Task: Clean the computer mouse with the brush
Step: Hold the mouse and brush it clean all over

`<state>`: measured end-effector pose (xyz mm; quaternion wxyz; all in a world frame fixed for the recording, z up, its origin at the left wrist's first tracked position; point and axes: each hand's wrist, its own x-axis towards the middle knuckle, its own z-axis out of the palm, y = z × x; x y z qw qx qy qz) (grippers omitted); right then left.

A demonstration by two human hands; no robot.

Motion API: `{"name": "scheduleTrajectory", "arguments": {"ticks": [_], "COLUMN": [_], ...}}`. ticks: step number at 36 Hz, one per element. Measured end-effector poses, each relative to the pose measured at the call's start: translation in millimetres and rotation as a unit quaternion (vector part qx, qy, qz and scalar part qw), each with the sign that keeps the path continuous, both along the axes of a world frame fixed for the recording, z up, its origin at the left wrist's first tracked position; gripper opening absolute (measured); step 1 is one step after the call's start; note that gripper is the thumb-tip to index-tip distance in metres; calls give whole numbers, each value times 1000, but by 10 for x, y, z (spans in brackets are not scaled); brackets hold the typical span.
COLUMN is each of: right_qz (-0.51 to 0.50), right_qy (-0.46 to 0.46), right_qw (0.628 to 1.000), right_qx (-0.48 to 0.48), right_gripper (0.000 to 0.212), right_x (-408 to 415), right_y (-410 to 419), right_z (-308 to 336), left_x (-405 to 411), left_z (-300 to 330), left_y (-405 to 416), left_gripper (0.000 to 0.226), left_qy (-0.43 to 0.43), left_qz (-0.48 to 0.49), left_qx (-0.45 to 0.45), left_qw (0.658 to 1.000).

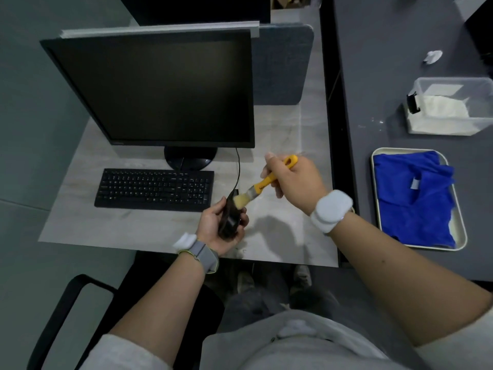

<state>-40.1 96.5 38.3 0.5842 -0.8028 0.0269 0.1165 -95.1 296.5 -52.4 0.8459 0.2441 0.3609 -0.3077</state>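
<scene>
A pale marble-patterned bench [280,236] carries a dark, switched-off monitor [160,89] on a round stand, and in front of that a black keyboard [154,189] lying flat. To the right, on a separate dark grey bench [386,62], a cream tray [462,228] holds a crumpled blue cloth [416,198], and farther back stands a clear plastic box [450,105] with white material inside; a small white scrap lies beyond it. Near the front edge of the pale bench, just right of the keyboard, the left hand [216,231] holds the black computer mouse [230,217] lifted off the surface and tilted on edge, its grip clamped around the mouse body with fingers curled on both sides. A thin black cable [238,166] runs from the mouse up toward the monitor. The right hand [293,180] is above and to the right, its grip clamped on the yellow handle of the brush [262,184], thumb raised alongside it. The brush slants down to the left, and its pale bristles touch the upper end of the mouse. Both wrists wear bands with white pads.
</scene>
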Motion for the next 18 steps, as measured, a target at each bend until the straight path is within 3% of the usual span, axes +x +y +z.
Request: {"name": "scheduleTrajectory", "arguments": {"ticks": [2,3,9,13,16,18], "right_qz": [-24,-36,-51,-52,11,41], "right_qy": [-36,-38,-61,-53,-11,5], "right_qw": [993,993,996,997,998,999], "right_qx": [-106,-109,-28,11,55,33], "right_gripper": [49,49,48,47,48,47], "right_x": [-14,-11,-81,-129,-143,-157], "right_y": [-8,-24,-20,-34,-61,-66], "right_z": [-42,-49,-46,-71,-80,-98], "left_x": [-16,-16,-43,-31,-14,-9], "left_z": [-5,-1,53,83,134,136], "left_y": [8,4,-36,-45,-72,-73], "left_gripper": [40,40,57,52,48,42], "left_qy": [-12,-19,-64,-71,-60,-51], "left_qz": [-2,-1,43,26,24,25], "left_qx": [0,-2,-28,-20,-7,7], "left_qw": [1000,1000,997,997,998,998]}}
